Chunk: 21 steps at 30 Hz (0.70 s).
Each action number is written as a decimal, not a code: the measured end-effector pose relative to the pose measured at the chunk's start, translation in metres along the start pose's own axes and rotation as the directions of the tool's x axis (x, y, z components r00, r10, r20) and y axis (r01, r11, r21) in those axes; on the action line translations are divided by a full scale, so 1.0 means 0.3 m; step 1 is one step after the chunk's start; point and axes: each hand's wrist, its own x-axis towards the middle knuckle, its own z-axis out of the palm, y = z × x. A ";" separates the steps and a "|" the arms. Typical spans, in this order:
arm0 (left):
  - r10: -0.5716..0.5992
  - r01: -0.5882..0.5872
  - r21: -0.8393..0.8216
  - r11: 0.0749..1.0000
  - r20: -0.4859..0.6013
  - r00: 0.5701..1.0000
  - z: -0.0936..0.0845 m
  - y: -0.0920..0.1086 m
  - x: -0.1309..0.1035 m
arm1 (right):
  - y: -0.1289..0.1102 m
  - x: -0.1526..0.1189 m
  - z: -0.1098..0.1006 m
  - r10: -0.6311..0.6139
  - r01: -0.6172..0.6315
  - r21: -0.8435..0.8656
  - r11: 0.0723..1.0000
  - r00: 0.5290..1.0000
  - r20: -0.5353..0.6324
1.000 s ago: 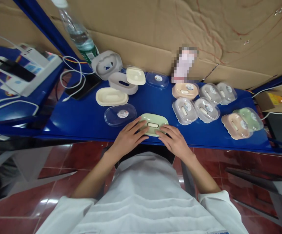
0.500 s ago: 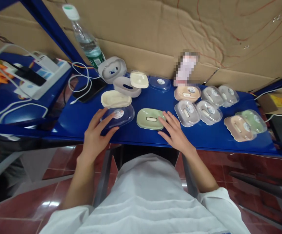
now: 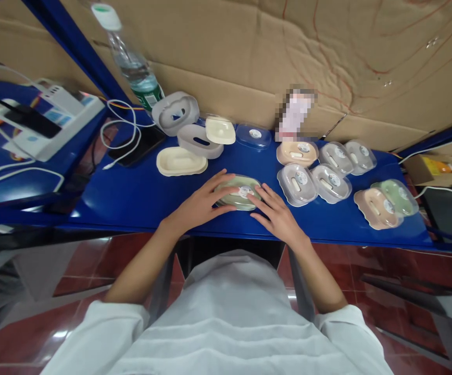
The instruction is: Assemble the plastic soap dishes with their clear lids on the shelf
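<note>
A green oval soap dish (image 3: 231, 199) lies near the table's front edge, with a clear lid (image 3: 254, 183) bearing a round white sticker over it. My left hand (image 3: 198, 204) grips the lid's left end, thumb at the front and fingers over the top. Around the right end, my right hand (image 3: 276, 212) has its fingertips on the lid and dish, thumb at the front corner. Whether the lid sits fully down all round cannot be seen. Behind my left hand lie a cream tray (image 3: 181, 161), a grey dish part (image 3: 210, 149) and a smaller cream tray (image 3: 220, 130).
Another clear lid (image 3: 254, 136) lies at the back. Several lidded dishes, including a peach one (image 3: 297, 152) and a grey one (image 3: 297, 184), stand right. At back left are a water bottle (image 3: 136, 75), a phone (image 3: 138, 147) and a white cable (image 3: 134, 122). Cardboard (image 3: 218, 52) walls the back.
My left hand has carried the clear lid rightward from beside the green dish onto it. My right hand stays at the dish's right end. The view has shifted slightly.
</note>
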 end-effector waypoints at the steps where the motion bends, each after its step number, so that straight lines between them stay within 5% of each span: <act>1: -0.009 0.009 0.003 1.000 -0.012 1.000 -0.001 -0.002 -0.008 | -0.003 0.006 0.001 0.002 -0.002 0.000 1.000 1.000 0.009; 12: -0.033 0.033 -0.009 0.999 -0.112 0.993 -0.001 -0.007 -0.069 | -0.035 0.073 0.011 -0.013 0.008 0.084 0.996 0.998 0.067; 21: -0.064 0.066 0.020 0.998 -0.089 0.994 0.005 0.012 -0.122 | -0.057 0.048 0.021 -0.118 0.122 -0.066 0.990 0.991 0.062</act>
